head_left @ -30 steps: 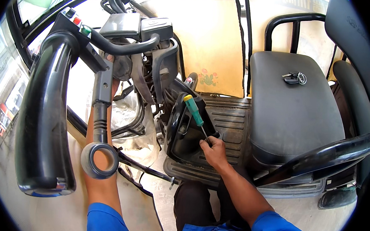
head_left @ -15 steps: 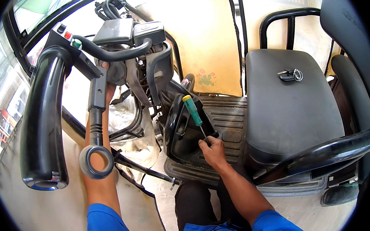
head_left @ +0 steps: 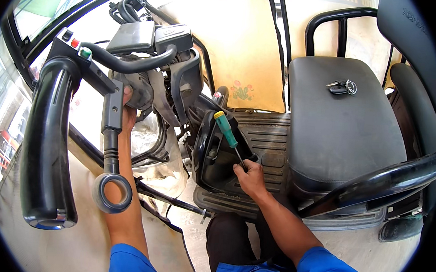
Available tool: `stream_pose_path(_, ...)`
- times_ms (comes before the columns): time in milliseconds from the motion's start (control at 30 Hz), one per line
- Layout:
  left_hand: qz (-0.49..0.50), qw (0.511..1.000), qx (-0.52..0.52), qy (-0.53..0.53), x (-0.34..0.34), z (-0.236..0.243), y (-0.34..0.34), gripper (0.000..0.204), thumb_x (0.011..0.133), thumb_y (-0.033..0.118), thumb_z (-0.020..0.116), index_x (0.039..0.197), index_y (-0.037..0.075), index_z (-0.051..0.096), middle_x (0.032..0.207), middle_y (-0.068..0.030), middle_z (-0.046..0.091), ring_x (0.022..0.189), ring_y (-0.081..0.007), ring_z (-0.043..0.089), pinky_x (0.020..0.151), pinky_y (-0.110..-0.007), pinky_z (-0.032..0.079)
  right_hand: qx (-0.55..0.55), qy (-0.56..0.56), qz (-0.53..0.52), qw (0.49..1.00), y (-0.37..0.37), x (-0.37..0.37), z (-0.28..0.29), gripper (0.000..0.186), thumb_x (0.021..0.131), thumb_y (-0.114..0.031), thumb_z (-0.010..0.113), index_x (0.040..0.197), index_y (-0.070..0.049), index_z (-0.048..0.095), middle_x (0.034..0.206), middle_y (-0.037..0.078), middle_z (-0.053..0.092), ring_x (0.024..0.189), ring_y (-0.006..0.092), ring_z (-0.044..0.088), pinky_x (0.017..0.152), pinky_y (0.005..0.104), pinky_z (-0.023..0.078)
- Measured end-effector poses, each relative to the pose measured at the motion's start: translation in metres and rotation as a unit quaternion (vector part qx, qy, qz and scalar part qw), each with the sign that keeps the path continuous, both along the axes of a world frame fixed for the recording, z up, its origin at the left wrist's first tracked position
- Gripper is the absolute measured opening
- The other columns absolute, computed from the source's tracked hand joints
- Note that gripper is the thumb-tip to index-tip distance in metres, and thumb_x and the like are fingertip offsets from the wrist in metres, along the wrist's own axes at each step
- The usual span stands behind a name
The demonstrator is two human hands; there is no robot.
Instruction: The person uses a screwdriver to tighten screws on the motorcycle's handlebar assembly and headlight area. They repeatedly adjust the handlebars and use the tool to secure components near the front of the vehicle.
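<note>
My left hand (head_left: 128, 104) reaches up behind the handlebar's bracket. Its thumb shows against a dusty dark grey cover (head_left: 140, 91) under the handlebar, and the other fingers are hidden; it appears closed on that cover. A screwdriver (head_left: 225, 128) with a green handle and yellow end points handle-up in my right hand (head_left: 251, 180), which is closed around its thin metal shank. The screwdriver's tip is out of sight. Left of my left forearm are the black handlebar grip (head_left: 50, 149) and a rod ending in a ring (head_left: 113, 193).
A black padded seat (head_left: 343, 119) is at the right, with keys (head_left: 341, 87) lying on it. Ribbed floorboard (head_left: 268, 139) spans the middle, beside a black plastic panel (head_left: 216, 161). Switches (head_left: 75, 43) top the handlebar. Yellowish side sheets (head_left: 234, 46) hang behind.
The handlebar grip and ring have shifted slightly down and left. The dark grey cover has tilted with my left hand, and more of the thumb shows. My right hand has barely moved.
</note>
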State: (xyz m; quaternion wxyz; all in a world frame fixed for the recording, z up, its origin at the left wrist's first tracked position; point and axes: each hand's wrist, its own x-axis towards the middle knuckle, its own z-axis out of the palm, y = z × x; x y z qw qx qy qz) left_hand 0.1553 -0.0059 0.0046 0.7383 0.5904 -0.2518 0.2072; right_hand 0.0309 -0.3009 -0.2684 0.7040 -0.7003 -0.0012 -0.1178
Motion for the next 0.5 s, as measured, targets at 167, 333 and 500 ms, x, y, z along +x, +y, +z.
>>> stream_pose_path(167, 0.004, 1.0, 0.008, -0.001, 0.0, -0.006, -0.003, 0.042, 0.084, 0.018, 0.072, 0.122, 0.003, 0.062, 0.115, -0.0071, 0.067, 0.108, -0.0224, 0.065, 0.101, -0.039, 0.05, 0.005, 0.003, -0.004, 1.0, 0.0, 0.001, -0.002, 0.032, 0.086, -0.022, 0.07, 0.07, 0.003, 0.059, 0.055, 0.013, 0.054, 0.052, 0.0157, 0.05, 0.053, 0.0384, 0.042)
stream_pose_path(333, 0.035, 0.999, 0.033, -0.012, -0.009, -0.003, -0.016, 0.042, 0.084, 0.018, 0.072, 0.122, 0.003, 0.062, 0.113, -0.0063, 0.067, 0.106, -0.0209, 0.065, 0.099, -0.037, 0.05, 0.006, -0.001, -0.005, 1.0, 0.0, 0.0, 0.002, 0.032, 0.086, -0.022, 0.07, 0.07, 0.003, 0.059, 0.055, 0.011, 0.054, 0.052, 0.015, 0.05, 0.053, 0.0377, 0.042)
stream_pose_path(500, 0.012, 0.999, 0.041, -0.028, -0.004, -0.004, -0.012, 0.039, 0.086, 0.018, 0.071, 0.12, 0.003, 0.062, 0.11, -0.0053, 0.067, 0.104, -0.0197, 0.065, 0.097, -0.036, 0.05, -0.001, -0.001, -0.014, 1.0, -0.001, -0.001, 0.004, 0.031, 0.086, -0.021, 0.07, 0.07, 0.003, 0.06, 0.054, 0.011, 0.053, 0.053, 0.0139, 0.049, 0.052, 0.0372, 0.042)
